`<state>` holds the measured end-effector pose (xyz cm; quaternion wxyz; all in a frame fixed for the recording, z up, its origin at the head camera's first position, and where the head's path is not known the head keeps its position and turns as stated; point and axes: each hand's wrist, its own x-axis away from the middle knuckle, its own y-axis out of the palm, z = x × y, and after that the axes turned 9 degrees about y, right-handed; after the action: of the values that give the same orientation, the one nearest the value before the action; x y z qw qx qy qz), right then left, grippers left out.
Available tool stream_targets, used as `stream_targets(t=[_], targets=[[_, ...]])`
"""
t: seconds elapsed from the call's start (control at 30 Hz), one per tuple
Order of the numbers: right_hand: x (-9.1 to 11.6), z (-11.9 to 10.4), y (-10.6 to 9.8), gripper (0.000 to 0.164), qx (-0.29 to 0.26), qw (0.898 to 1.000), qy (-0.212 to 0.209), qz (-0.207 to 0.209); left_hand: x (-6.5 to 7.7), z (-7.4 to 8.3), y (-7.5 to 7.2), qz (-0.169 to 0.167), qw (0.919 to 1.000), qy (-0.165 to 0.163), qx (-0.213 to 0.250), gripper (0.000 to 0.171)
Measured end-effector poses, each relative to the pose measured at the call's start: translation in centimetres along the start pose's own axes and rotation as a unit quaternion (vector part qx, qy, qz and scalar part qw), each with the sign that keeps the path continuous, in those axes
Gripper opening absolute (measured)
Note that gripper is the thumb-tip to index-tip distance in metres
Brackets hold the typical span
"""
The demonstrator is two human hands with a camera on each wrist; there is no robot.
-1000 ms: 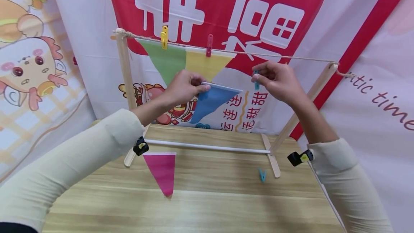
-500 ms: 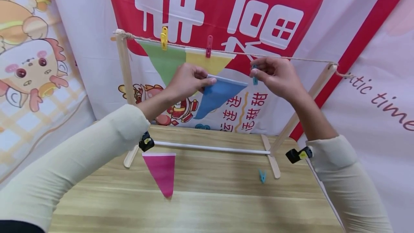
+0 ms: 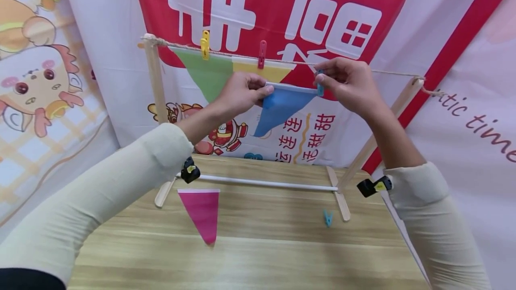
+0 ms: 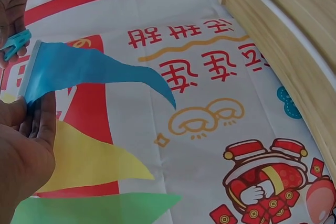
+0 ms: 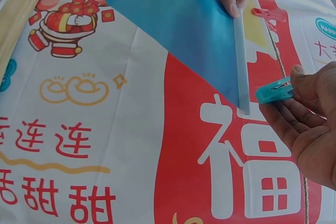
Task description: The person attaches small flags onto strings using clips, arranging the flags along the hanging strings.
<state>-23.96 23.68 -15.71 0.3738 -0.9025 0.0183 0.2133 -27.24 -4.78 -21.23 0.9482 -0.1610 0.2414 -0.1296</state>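
Your head view is bright and evenly lit, with soft-edged shadows on the right of the table [image 3: 258, 261] and a pale sheen nearer its middle. Your wrist views look dimmer and greyer; the blue pennant [image 5: 178, 30] shows uneven shading. Wide-angle distortion stretches your sleeves [image 3: 439, 223] toward the lower corners.

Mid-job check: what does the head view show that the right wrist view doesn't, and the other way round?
Only the head view: the pink flag and a spare blue clip, both lying on the table.

Only the right wrist view: a visible gap between the held clip and the blue flag, plus a teal badge cut off by the picture's edge.

Both: the left hand pinching the blue flag, the right hand holding that clip, and the red clip on the rope.
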Motion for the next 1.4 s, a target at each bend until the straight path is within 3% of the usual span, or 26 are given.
stream_targets(t=[0.33,0.63,0.8,0.97,1.4], targets=[[-0.3,-0.8,-0.9,0.046,0.008,1.0,0.008,0.003,-0.6,1.2,0.8,0.014,0.9988,0.022,0.042,0.032],[-0.9,-1.2,-1.5,0.046,-0.035,0.999,0.023,-0.001,-0.9,1.8,1.7,0.016,0.9966,0.034,0.074,0.031],[-1.4,-1.3,-1.5,0.047,-0.081,0.996,0.043,-0.012,-1.0,1.6,2.1,0.024,0.9959,0.02,0.084,0.031],[-1.8,-1.6,-1.5,0.042,-0.127,0.992,0.025,-0.005,-1.2,1.5,2.4,0.037,0.9941,0.005,0.101,0.032],[-2.7,-2.6,-1.6,0.034,-0.155,0.988,0.012,0.022,-2.0,2.5,3.6,0.054,0.9906,-0.012,0.125,0.036]])
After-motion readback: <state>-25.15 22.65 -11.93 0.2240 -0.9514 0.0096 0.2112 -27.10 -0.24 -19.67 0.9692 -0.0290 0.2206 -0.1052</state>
